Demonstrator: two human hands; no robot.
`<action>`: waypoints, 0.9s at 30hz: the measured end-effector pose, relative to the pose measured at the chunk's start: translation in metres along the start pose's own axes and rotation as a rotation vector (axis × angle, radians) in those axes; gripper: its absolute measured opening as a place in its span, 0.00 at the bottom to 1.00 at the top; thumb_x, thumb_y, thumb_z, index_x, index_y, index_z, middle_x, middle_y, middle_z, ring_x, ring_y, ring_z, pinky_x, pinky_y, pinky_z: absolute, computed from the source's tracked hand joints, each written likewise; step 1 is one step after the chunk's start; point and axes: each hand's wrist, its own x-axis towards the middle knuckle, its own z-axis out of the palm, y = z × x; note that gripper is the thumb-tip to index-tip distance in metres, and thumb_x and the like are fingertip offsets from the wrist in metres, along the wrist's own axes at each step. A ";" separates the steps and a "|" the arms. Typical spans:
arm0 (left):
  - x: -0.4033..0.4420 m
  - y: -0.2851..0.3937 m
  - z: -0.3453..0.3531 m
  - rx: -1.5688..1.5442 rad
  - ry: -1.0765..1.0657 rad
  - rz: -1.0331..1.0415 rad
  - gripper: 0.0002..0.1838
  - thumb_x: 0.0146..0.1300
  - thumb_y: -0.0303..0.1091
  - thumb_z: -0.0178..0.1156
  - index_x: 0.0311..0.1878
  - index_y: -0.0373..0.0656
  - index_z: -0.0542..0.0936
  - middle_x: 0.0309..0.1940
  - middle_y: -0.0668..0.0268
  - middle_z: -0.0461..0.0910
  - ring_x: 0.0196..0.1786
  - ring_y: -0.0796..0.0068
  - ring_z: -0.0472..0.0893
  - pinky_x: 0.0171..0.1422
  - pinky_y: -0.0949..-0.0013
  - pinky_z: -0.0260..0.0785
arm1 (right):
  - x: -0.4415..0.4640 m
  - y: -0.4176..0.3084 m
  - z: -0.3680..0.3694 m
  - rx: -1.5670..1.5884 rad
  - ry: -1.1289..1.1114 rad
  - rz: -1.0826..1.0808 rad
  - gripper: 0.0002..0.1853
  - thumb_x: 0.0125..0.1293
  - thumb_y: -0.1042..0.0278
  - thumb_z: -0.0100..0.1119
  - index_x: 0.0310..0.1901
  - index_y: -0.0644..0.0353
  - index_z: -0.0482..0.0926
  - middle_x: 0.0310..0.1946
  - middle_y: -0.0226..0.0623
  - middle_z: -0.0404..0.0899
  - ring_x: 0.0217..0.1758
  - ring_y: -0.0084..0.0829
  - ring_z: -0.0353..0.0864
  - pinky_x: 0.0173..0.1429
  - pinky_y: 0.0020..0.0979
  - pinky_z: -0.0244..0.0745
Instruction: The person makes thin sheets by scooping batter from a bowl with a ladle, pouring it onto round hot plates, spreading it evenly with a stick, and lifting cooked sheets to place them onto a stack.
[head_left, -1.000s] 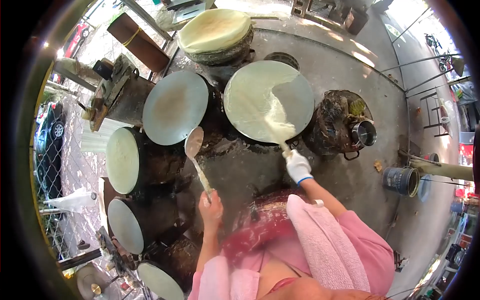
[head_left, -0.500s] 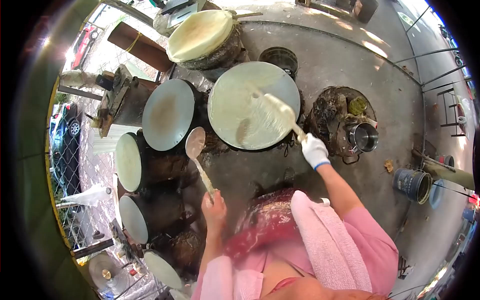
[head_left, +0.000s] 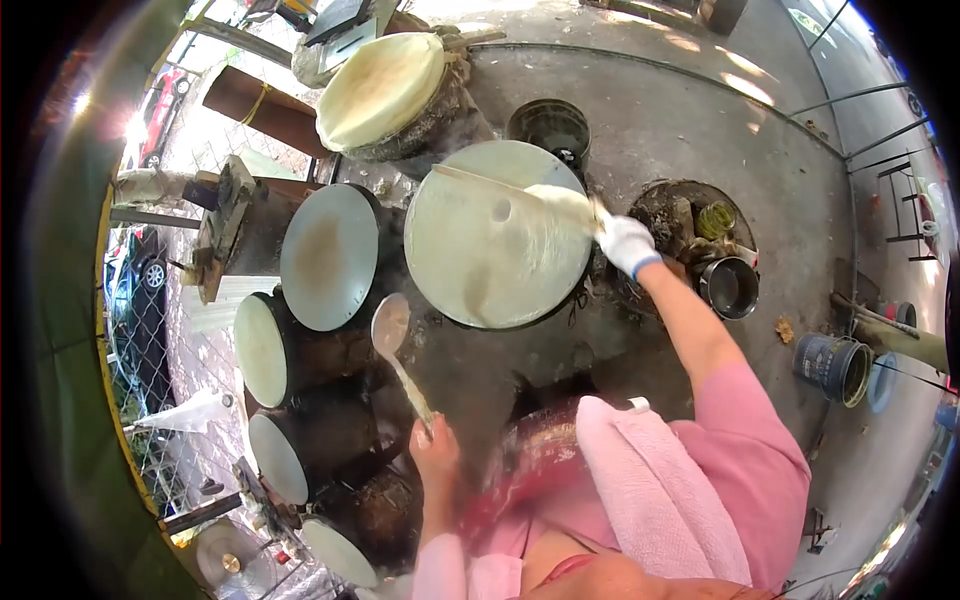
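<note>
My left hand, bare, is closed around the handle of a ladle with a pale coating. The ladle's bowl is raised in front of the large round griddle. In a white glove, my right hand is wrapped around the end of a long, pale, flat paddle. That paddle reaches leftward over the upper part of the griddle; I cannot tell whether its whole edge touches. A thin layer of pale batter covers the griddle, with a darker patch low on it.
Another round griddle stands at left, with smaller pale round tops below it. A pile of thin flatbreads sits upper left. To the right are a metal pot, a dark bucket and a grey bucket.
My right hand has moved up with the paddle, which has swung to point leftward across the griddle. My left hand still holds the ladle, slightly lower in view. The whole view has shifted a little.
</note>
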 end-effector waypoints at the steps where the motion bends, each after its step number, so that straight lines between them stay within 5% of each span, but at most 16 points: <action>1: -0.002 -0.003 -0.002 0.053 0.011 0.023 0.06 0.73 0.34 0.56 0.41 0.43 0.73 0.18 0.74 0.67 0.13 0.85 0.63 0.14 0.78 0.53 | 0.026 -0.011 -0.012 -0.092 0.025 0.013 0.35 0.70 0.44 0.48 0.76 0.42 0.54 0.45 0.52 0.83 0.49 0.51 0.83 0.53 0.49 0.76; 6: -0.007 0.011 0.002 0.090 0.015 -0.036 0.06 0.71 0.33 0.56 0.40 0.41 0.74 0.22 0.71 0.70 0.19 0.82 0.66 0.22 0.75 0.57 | 0.071 -0.072 -0.039 -0.051 0.242 -0.045 0.32 0.66 0.49 0.57 0.71 0.44 0.65 0.42 0.47 0.84 0.44 0.50 0.85 0.48 0.49 0.78; 8: -0.010 0.034 0.005 0.030 0.005 -0.169 0.08 0.69 0.31 0.55 0.41 0.34 0.75 0.28 0.64 0.75 0.31 0.75 0.72 0.35 0.69 0.66 | 0.033 -0.078 -0.019 0.075 0.248 -0.298 0.29 0.65 0.52 0.61 0.66 0.49 0.71 0.46 0.46 0.84 0.48 0.49 0.83 0.51 0.45 0.78; 10: -0.009 0.044 0.008 0.034 -0.020 -0.153 0.08 0.69 0.31 0.54 0.40 0.35 0.75 0.28 0.66 0.74 0.31 0.77 0.71 0.35 0.70 0.66 | -0.025 -0.066 0.010 0.286 0.298 -0.459 0.26 0.65 0.58 0.63 0.64 0.53 0.75 0.51 0.45 0.82 0.51 0.44 0.83 0.53 0.39 0.78; 13: 0.003 0.038 0.016 -0.040 -0.048 -0.047 0.07 0.72 0.33 0.55 0.39 0.41 0.73 0.21 0.72 0.69 0.18 0.82 0.65 0.21 0.75 0.58 | -0.088 -0.018 0.051 0.799 0.463 -0.257 0.24 0.69 0.62 0.62 0.65 0.54 0.75 0.46 0.36 0.84 0.43 0.29 0.83 0.47 0.31 0.78; 15: 0.009 0.041 0.025 -0.085 -0.052 -0.016 0.07 0.73 0.35 0.55 0.39 0.43 0.72 0.18 0.74 0.67 0.12 0.84 0.63 0.14 0.77 0.54 | -0.123 0.010 0.069 1.183 0.273 0.123 0.22 0.71 0.62 0.60 0.65 0.51 0.76 0.33 0.28 0.82 0.29 0.20 0.78 0.32 0.24 0.74; 16: 0.016 0.048 0.031 -0.135 -0.068 -0.062 0.07 0.73 0.35 0.55 0.39 0.43 0.72 0.18 0.74 0.67 0.12 0.84 0.63 0.14 0.77 0.54 | -0.140 0.004 0.053 1.412 -0.022 0.377 0.21 0.72 0.61 0.60 0.65 0.49 0.77 0.27 0.24 0.78 0.22 0.16 0.73 0.24 0.21 0.69; 17: 0.024 0.056 0.037 -0.182 -0.085 -0.111 0.08 0.73 0.35 0.55 0.39 0.43 0.72 0.18 0.74 0.67 0.12 0.84 0.63 0.14 0.77 0.54 | -0.151 -0.010 0.041 1.405 -0.121 0.515 0.20 0.72 0.62 0.59 0.65 0.46 0.76 0.20 0.19 0.69 0.16 0.11 0.66 0.17 0.18 0.59; 20: 0.065 0.079 0.056 -0.217 -0.213 -0.092 0.09 0.73 0.36 0.55 0.38 0.42 0.72 0.18 0.73 0.67 0.13 0.83 0.63 0.15 0.76 0.54 | -0.160 -0.016 0.006 1.378 -0.245 0.316 0.22 0.72 0.61 0.60 0.66 0.48 0.75 0.25 0.18 0.72 0.19 0.12 0.68 0.22 0.17 0.63; 21: 0.084 0.088 0.063 -0.202 -0.258 -0.048 0.09 0.73 0.36 0.55 0.38 0.42 0.71 0.18 0.72 0.67 0.13 0.83 0.63 0.15 0.76 0.55 | -0.139 0.006 0.042 1.340 -0.069 0.233 0.23 0.72 0.61 0.60 0.67 0.49 0.74 0.28 0.17 0.74 0.21 0.11 0.68 0.24 0.17 0.63; 27: 0.216 0.133 0.142 -0.237 -0.518 0.011 0.09 0.68 0.32 0.56 0.33 0.39 0.72 0.19 0.71 0.67 0.16 0.80 0.65 0.18 0.75 0.57 | -0.145 -0.006 0.014 1.260 -0.254 0.330 0.21 0.72 0.63 0.58 0.66 0.50 0.76 0.24 0.15 0.66 0.21 0.13 0.62 0.25 0.19 0.58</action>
